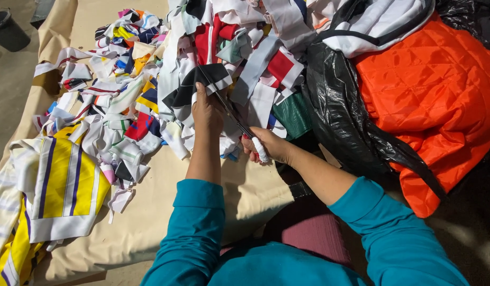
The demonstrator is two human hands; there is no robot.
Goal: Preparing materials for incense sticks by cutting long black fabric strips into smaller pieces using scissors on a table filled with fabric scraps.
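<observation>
- Centrally, a black-and-white fabric piece (pixel 200 85) sits pinched in the left hand (pixel 207 112), held just above the scrap heap.
- The right hand (pixel 269 146) is closed round the white-wrapped handle of scissors (pixel 232 114), whose blades reach up across the piece.
- Beyond both hands spreads a pile of coloured scraps (pixel 134 79).
- Left of the hands lies a yellow striped cloth (pixel 65 185); right of them, a black bag (pixel 335 106) and an orange quilted fabric (pixel 435 95).
</observation>
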